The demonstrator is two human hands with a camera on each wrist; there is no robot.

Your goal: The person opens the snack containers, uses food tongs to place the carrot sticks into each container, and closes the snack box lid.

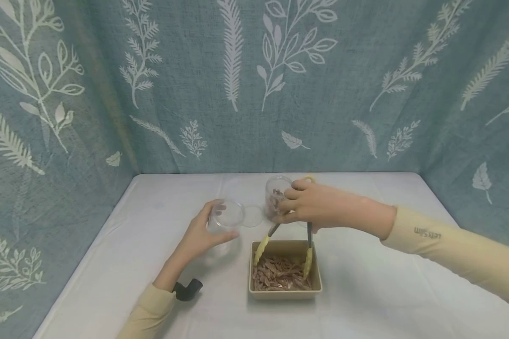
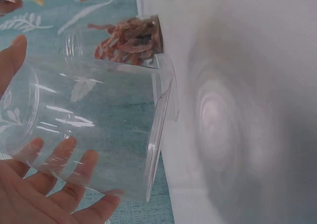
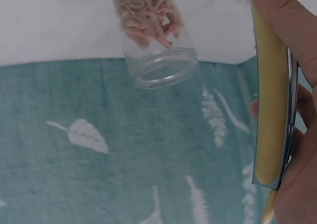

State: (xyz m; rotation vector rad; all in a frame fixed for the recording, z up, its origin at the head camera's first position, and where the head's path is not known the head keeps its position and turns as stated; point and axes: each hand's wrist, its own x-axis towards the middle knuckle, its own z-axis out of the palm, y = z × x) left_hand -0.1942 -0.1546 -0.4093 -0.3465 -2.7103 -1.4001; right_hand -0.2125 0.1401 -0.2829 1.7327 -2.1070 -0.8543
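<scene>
My left hand (image 1: 201, 235) grips a clear empty jar (image 1: 229, 214), thumb on one side and fingers on the other, as the left wrist view shows. Whether its base touches the table I cannot tell. My right hand (image 1: 307, 205) holds tongs with yellow tips (image 1: 308, 261) and yellow grips (image 3: 270, 100). Their spread tips reach into a tan rectangular tray (image 1: 286, 295) of brown, meat-like strips (image 1: 280, 278). Behind the right hand stands a second clear jar (image 1: 278, 181), partly filled with similar strips (image 3: 148, 16) and partly hidden in the head view.
A clear round lid (image 1: 253, 216) lies flat between the two jars. Another clear rim (image 1: 302, 224) shows partly beneath the right hand. White cloth covers the table (image 1: 365, 292), and a patterned blue-green curtain (image 1: 254, 132) hangs behind it. A black curved piece (image 1: 188, 289) sits by the left wrist.
</scene>
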